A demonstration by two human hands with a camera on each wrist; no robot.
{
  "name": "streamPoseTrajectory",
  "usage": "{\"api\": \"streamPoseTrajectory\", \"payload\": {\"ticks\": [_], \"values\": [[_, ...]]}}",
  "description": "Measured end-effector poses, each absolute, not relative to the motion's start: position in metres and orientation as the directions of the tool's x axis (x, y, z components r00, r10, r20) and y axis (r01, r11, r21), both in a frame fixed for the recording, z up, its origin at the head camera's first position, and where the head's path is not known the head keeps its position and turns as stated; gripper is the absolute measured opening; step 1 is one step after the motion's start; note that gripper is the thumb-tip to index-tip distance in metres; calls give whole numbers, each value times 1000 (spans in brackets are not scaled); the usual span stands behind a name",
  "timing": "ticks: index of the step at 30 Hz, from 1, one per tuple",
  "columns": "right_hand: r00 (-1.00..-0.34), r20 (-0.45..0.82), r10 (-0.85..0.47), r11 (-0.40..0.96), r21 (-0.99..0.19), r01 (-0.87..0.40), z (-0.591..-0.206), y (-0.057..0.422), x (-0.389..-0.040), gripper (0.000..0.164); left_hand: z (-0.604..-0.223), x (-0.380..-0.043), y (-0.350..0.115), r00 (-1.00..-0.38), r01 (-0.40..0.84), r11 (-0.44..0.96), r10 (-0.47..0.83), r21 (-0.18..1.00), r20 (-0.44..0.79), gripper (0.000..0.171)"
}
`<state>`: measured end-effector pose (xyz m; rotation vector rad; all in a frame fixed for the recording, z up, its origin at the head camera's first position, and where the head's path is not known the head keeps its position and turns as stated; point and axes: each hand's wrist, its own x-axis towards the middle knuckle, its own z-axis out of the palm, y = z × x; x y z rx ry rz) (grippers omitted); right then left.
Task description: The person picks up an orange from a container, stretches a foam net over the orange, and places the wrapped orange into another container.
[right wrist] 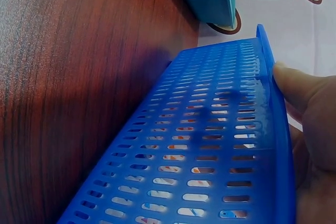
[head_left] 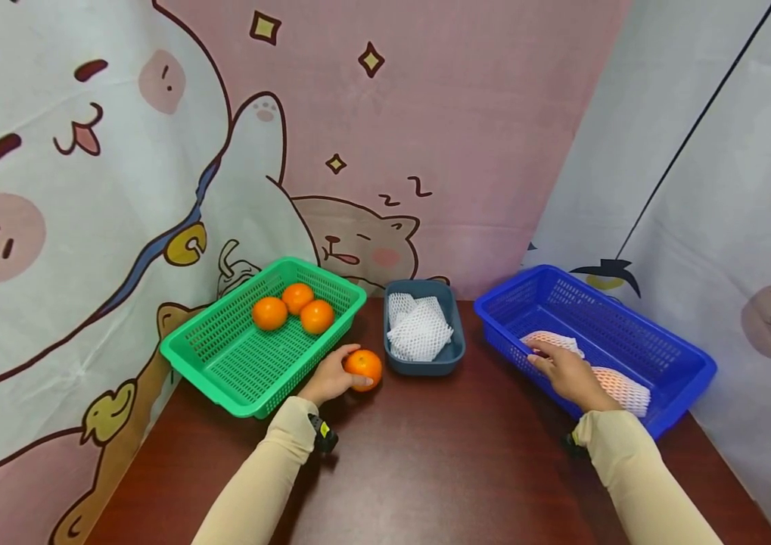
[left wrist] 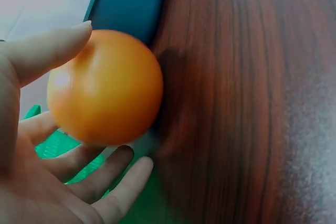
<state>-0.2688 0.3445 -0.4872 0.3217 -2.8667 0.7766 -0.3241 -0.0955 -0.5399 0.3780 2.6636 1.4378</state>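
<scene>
An orange [head_left: 363, 369] is held between the thumb and fingers of my left hand [head_left: 333, 377], just off the green basket's right side. The left wrist view shows the thumb [left wrist: 52, 51] on one side of the fruit and fingers on the other. Whether the orange touches the table is unclear. My right hand [head_left: 572, 376] is over the near rim of the blue basket [head_left: 630, 333], its thumb [right wrist: 299, 85] beside that rim. Below and beside it in the basket lie foam-netted oranges [head_left: 622, 390]. The right fingertips are partly hidden, with nothing visible between them.
The green basket [head_left: 242, 409] on the left holds three bare oranges [head_left: 269, 313]. A small dark blue-grey bin [head_left: 424, 369] with white foam nets [head_left: 419, 333] stands in the middle. Behind the brown table [head_left: 426, 469] hangs a printed cloth [head_left: 467, 151].
</scene>
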Motion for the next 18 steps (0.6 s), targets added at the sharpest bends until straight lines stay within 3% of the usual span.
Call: {"api": "streamPoseTrajectory", "payload": {"ticks": [7,18], "values": [[-962,214,-172,841,-476,-257,-487,345,-269,32,-528,-315,-99,-965,226,515,232,827,120,74],[-962,206,-176,847,-467,-255,-489,345,-270,33,-475,-305,-115,-931,358,418,232,835,282,63]]}}
